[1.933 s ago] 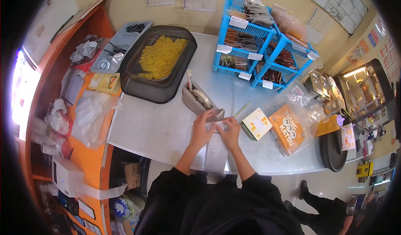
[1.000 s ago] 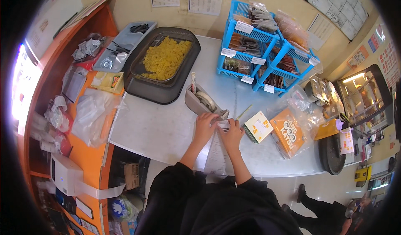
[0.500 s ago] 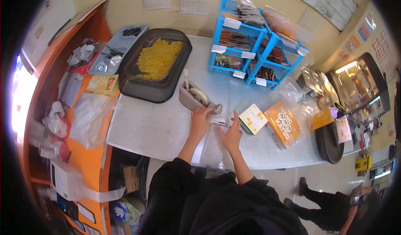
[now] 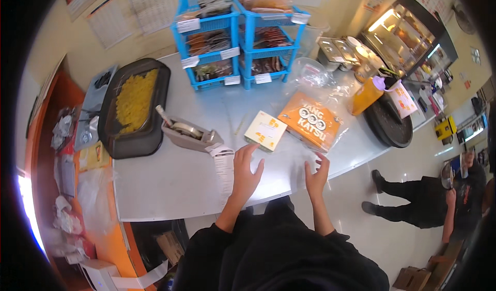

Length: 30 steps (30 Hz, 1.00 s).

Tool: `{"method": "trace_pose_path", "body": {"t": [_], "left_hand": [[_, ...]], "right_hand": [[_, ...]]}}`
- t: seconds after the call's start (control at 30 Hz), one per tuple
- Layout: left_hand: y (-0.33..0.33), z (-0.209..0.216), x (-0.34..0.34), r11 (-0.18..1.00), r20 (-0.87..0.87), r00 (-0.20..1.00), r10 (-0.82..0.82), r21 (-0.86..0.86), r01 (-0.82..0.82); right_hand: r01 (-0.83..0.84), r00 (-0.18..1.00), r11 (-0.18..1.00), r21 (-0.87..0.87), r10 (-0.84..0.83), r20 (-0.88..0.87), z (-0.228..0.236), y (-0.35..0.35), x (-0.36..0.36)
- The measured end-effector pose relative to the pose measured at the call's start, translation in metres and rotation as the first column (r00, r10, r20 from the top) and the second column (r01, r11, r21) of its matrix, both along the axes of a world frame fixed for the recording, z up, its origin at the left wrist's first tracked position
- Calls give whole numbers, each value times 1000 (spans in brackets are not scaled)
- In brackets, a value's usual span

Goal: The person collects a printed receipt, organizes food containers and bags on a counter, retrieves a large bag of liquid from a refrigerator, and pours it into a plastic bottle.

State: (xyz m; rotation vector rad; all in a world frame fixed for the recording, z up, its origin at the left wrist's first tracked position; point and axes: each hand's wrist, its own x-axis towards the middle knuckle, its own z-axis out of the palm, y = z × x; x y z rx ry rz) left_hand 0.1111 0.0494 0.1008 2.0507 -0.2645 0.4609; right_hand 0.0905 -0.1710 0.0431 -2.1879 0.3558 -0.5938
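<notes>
Left hand: the left hand (image 4: 246, 174) has left the paper slip and is now by the small white box (image 4: 265, 131), fingers loosely extended, thumb apart, grasping nothing; whether the fingertips touch the box, one cannot tell.
Right hand: the right hand (image 4: 317, 177), also off the paper, is beside the near edge of the plastic-wrapped orange package (image 4: 310, 121), fingers spread and grasping nothing.
Paper slip: the long slip (image 4: 224, 173), between both hands half a second ago, now lies free on the metal counter (image 4: 160, 190), its upper end at the front of the grey tape dispenser (image 4: 188, 142), left of the left hand.
View: it has swung rightward; the blue racks (image 4: 246, 43) and black tray (image 4: 135, 149) now appear farther left.
Co-worker: the person (image 4: 431, 205) at right shows more fully than before.
</notes>
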Motion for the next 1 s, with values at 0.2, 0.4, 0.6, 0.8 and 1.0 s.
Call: {"method": "trace_pose_path", "body": {"t": [0.2,0.4,0.6,0.8,1.0], "left_hand": [[-82,11,44,988,35,987,-155,-7,155],[-200,35,167,929,232,964,-128,367,35],[-212,17,216,925,-275,923,-269,193,327],[-149,124,169,949,68,975,213,-250,-190],[-123,133,119,933,159,924,347,-155,-324]], "right_hand": [[272,961,893,358,-270,-58,-19,-87,42],[235,968,749,620,-124,-217,-11,-151,148],[-367,924,697,616,349,156,24,-190,172],[-403,911,792,459,301,281,57,-223,162],[-493,838,835,243,381,391,134,-155,197]]}}
